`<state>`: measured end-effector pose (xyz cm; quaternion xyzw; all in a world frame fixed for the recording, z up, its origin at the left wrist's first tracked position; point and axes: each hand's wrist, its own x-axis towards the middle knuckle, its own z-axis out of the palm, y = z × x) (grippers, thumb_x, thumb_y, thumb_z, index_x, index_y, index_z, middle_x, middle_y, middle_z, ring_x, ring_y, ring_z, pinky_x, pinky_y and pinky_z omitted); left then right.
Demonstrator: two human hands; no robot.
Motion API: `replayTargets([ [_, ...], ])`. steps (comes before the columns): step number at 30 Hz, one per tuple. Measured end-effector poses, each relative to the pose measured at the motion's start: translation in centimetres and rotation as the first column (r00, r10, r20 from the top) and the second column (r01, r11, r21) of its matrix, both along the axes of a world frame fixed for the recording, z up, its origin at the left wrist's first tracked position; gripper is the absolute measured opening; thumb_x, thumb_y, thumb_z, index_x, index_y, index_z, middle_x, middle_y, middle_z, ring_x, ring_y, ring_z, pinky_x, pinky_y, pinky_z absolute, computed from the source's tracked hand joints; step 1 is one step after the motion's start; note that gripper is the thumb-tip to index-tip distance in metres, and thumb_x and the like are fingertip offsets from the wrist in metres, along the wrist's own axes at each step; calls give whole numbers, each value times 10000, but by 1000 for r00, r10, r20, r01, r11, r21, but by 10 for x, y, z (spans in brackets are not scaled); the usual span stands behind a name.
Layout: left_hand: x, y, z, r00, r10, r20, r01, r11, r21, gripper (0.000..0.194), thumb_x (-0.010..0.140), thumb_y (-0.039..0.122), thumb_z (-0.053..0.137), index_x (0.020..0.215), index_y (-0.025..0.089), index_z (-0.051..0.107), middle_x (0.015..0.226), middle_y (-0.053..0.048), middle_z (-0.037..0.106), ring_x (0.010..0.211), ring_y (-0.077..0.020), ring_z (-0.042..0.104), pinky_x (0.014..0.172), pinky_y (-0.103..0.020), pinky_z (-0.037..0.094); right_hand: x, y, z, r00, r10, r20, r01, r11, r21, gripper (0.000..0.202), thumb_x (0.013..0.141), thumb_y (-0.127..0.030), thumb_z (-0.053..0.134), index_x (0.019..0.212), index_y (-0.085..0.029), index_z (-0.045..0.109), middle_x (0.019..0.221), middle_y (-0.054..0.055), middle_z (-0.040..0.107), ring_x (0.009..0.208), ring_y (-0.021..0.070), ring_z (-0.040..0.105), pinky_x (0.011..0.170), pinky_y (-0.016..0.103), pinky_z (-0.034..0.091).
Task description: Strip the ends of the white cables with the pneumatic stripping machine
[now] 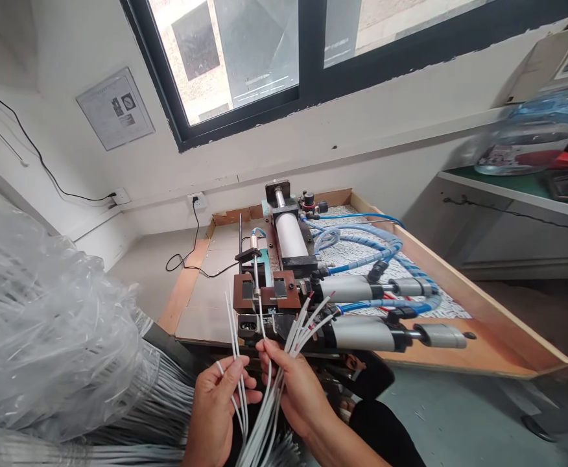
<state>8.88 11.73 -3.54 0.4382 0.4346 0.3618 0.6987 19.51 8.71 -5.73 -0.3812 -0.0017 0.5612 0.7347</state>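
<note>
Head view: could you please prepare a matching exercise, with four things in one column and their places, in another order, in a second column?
1. Few thin white cables
2. Thick bundle of white cables
3. Clear, crumpled plastic sheeting
4. Dark-framed rectangular glass window

A. Draped over long grey cables
B. In the right hand
C. Set in the white wall
D. In the left hand

Pairs: 1-D, 2-B, 3-A, 4-C
</note>
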Motion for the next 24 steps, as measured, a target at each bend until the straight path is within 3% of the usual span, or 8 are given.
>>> replayTargets([
  [7,2,-2,0,999,-26,-28,26,1000,13,199,621,282,636,716,109,661,554,-21,561,531,-120,529,517,-267,477,-2,2,2,998,-15,-64,15,1000,-10,194,541,-285,698,604,-111,638,453,-41,490,403,53,386,415,186,299],
  [14,5,-8,1,993,-66,-102,70,997,30,196,584,285,660,651,101,670,531,-32,566,497,-131,525,471,-261,455,-5,-1,6,987,159,27,-161,985,61,246,558,-334,696,621,-118,598,443,-50,468,383,52,395,380,176,274],
  [19,1,-7,0,994,-89,-63,92,995,45,220,613,306,635,687,105,686,568,-51,590,556,-148,530,506,-272,462,-10,-9,1,983,43,179,-57,996,73,209,601,-330,670,595,-137,591,488,-36,513,440,76,443,447,201,338],
  [24,-3,-5,-4,997,-65,-38,67,997,47,240,691,322,555,697,112,669,622,-59,597,614,-169,557,575,-320,482,-8,-8,-2,984,-82,160,79,997,22,202,595,-306,676,581,-114,617,528,-2,556,510,105,479,528,226,378],
])
